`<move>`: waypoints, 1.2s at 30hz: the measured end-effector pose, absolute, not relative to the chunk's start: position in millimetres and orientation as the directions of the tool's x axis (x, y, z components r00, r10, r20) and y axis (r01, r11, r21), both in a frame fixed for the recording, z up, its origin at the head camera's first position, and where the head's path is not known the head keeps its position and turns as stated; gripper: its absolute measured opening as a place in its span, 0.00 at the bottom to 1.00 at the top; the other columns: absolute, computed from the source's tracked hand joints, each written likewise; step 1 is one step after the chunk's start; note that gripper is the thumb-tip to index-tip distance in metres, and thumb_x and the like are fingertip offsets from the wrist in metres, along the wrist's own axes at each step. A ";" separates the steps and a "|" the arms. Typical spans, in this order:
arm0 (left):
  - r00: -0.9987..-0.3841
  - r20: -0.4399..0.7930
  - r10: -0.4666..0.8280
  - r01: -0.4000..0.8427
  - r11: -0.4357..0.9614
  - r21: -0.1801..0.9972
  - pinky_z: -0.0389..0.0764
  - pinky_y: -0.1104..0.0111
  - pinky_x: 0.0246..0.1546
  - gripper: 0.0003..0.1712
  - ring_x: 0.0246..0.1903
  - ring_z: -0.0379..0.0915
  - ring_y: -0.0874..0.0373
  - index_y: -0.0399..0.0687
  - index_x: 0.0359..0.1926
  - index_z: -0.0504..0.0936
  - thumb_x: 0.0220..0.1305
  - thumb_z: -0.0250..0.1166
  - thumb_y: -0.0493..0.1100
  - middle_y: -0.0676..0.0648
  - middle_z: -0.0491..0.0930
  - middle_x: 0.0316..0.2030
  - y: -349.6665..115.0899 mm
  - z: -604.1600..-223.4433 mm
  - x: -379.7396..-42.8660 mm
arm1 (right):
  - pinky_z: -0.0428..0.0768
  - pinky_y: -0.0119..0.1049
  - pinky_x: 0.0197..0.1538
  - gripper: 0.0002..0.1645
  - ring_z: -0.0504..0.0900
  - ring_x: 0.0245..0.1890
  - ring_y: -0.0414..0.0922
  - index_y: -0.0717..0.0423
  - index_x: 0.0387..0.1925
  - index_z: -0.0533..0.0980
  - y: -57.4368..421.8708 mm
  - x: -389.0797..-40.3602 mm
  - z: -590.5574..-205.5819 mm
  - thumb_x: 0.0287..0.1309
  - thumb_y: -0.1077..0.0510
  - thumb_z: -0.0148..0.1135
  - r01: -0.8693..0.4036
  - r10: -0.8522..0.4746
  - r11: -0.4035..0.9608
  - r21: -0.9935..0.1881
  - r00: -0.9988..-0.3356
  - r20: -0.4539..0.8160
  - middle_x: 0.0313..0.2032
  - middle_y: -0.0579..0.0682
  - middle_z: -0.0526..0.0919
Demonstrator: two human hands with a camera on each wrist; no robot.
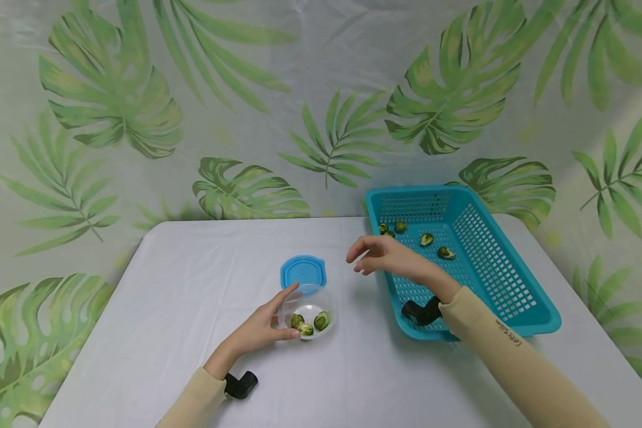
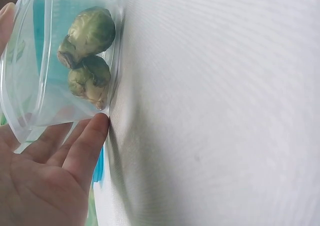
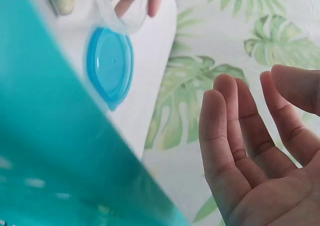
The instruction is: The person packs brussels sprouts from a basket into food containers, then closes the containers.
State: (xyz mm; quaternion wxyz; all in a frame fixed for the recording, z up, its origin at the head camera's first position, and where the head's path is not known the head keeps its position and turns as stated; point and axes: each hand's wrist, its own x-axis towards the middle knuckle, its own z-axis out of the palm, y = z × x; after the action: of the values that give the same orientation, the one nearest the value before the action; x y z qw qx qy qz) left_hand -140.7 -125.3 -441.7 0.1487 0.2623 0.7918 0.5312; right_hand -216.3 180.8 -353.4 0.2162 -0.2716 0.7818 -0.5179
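Just left of the middle of the worktop point(image 1: 192, 273), the left grip point(image 1: 262, 325) is closed about a clear container point(image 1: 309, 308), thumb on its near side, fingers toward its far side; how firmly they bear on the wall is hard to tell. Inside lie three Brussels sprouts point(image 1: 321, 321), of which the left wrist view shows only two. Just beyond lies a blue lid point(image 1: 302, 271), its near edge seen through the container's rim, so contact cannot be judged. Farther right, the right grip point(image 1: 393, 258) appears above the left rim of a turquoise basket point(image 1: 505, 273), thumb and fingers apart, holding nothing, fingertips toward the container, which lies left and nearer. The basket's long axis runs from far left to near right; its loose sprouts point(image 1: 426, 239) lie toward the far end, beyond and right of this grip, clearly the nearer hand. It partly covers one sprout, and a wrist camera point(image 1: 425, 312) and sleeve point(image 1: 481, 321) hide some near mesh.
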 end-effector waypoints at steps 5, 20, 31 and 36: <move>-0.822 0.034 0.569 0.251 0.307 0.918 0.66 0.43 0.57 0.52 0.68 0.48 0.39 0.42 0.75 0.47 0.57 0.69 0.34 0.35 0.59 0.68 -125.3 -442.0 -140.7 | 0.78 0.45 0.49 0.13 0.79 0.46 0.53 0.65 0.48 0.74 196.8 -220.4 -352.9 0.65 0.62 0.57 -0.169 -0.611 0.306 -0.937 -0.790 -0.056 0.50 0.60 0.75; -0.817 0.037 0.575 0.250 0.296 0.922 0.64 0.42 0.57 0.52 0.69 0.47 0.39 0.42 0.75 0.47 0.57 0.69 0.34 0.35 0.58 0.68 -125.2 -441.2 -141.9 | 0.76 0.51 0.53 0.17 0.76 0.50 0.60 0.71 0.53 0.70 251.5 -242.5 -368.9 0.67 0.64 0.54 -0.097 -0.519 0.256 -0.962 -0.853 -0.052 0.55 0.69 0.70; -0.818 0.040 0.574 0.254 0.299 0.920 0.65 0.42 0.57 0.52 0.68 0.48 0.38 0.42 0.75 0.47 0.57 0.69 0.34 0.34 0.58 0.68 -125.1 -442.1 -141.9 | 0.77 0.46 0.52 0.24 0.79 0.49 0.51 0.72 0.57 0.67 283.6 -250.4 -376.0 0.66 0.59 0.57 -0.039 -0.401 0.291 -0.956 -0.912 -0.084 0.57 0.67 0.69; -0.815 0.045 0.577 0.260 0.295 0.920 0.65 0.42 0.57 0.52 0.68 0.48 0.38 0.42 0.75 0.47 0.57 0.69 0.34 0.34 0.58 0.68 -125.6 -443.2 -142.0 | 0.78 0.42 0.50 0.25 0.79 0.48 0.49 0.72 0.59 0.65 299.7 -256.0 -382.0 0.68 0.58 0.55 -0.038 -0.374 0.305 -0.952 -0.924 -0.083 0.56 0.65 0.70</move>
State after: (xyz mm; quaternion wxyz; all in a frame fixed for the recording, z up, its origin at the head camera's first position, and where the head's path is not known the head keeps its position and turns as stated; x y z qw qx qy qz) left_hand -142.0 -125.6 -443.2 0.1494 0.2645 0.7907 0.5315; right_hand -256.0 299.7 -382.0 0.1462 -0.1294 0.7945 -0.5751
